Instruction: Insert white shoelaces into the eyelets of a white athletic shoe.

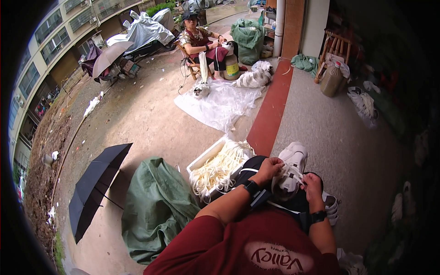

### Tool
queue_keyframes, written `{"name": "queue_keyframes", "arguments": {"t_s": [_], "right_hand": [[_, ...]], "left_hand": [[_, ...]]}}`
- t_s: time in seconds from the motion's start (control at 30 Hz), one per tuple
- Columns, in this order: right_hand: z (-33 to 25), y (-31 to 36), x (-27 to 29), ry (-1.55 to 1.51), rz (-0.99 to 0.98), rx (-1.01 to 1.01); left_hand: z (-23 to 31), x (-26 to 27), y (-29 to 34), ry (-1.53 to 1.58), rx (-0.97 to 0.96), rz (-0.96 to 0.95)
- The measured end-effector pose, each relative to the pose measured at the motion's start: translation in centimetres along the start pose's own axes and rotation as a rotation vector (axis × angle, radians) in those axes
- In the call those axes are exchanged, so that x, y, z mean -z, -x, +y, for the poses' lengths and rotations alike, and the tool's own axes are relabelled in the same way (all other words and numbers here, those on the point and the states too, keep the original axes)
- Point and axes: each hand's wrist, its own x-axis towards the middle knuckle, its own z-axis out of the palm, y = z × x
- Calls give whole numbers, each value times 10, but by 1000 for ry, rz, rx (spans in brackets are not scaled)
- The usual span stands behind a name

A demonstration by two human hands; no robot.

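A white sneaker [294,158] with dark patches on its tongue rests on my lap, toe pointing away from me. At the left side of its lacing, my left hand [269,169] is closed, with fingertips pinching a white shoelace. My right hand [313,184] is closed on the other side and grips the lace near the shoe's opening. The lace [293,175] runs across the shoe between both hands. Just left of my knees stands a white foam box [198,166] heaped with loose cream laces [220,167].
A green sack [158,206] and an open black umbrella [98,190] lie to the left. Ahead, a seated person [201,41] handles a shoe beside a plastic sheet [220,105]. More white shoes [364,103] sit at right, near a bamboo chair [334,50] and a large jug [331,81].
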Motion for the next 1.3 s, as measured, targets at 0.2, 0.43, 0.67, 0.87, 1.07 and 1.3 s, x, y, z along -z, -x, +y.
{"name": "queue_keyframes", "arguments": {"t_s": [0.2,0.43,0.67,0.87,1.07,1.3], "right_hand": [[-7,9,1,25,32,64],[13,18,3,-8,26,-11],[6,14,4,61,14,-22],[-18,-1,-11,91,18,6],[-13,8,-10,-61,40,-41],[-6,17,-9,-242,66,-14]], "left_hand": [[1,-7,-5,-159,-152,32],[-13,0,22,62,-1,-21],[-1,1,18,7,75,-213],[-8,2,-10,-120,28,31],[-11,-4,0,-839,-265,75],[-24,5,8,-696,-227,104]]}}
